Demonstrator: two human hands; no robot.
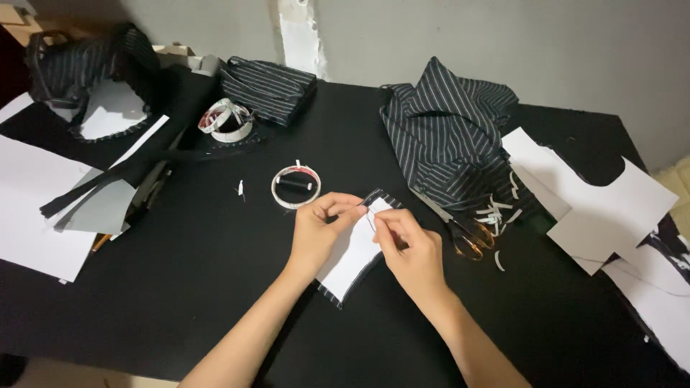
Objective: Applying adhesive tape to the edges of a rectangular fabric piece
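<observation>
Here, both hands pinch a white-backed striped fabric piece (357, 248) at mid-worktop (201, 287): left hand (323, 226) grips its top edge, right hand (406, 248) beside it; scissors (460, 233) lie near.

Packages: you have none in front of you that can be told for sure.
Possible box: a tan cardboard corner (14, 23) shows at the far left, beyond the table's back edge. The frame cuts it off, so you cannot tell whether it is a box.
Second cardboard edge: a thin tan strip (175, 49) shows behind the striped cloth at the back of the table. It is mostly hidden, so its shape is unclear.
Labels: none visible to you.
Signs: none on the grey wall.
Screens: none.
</observation>
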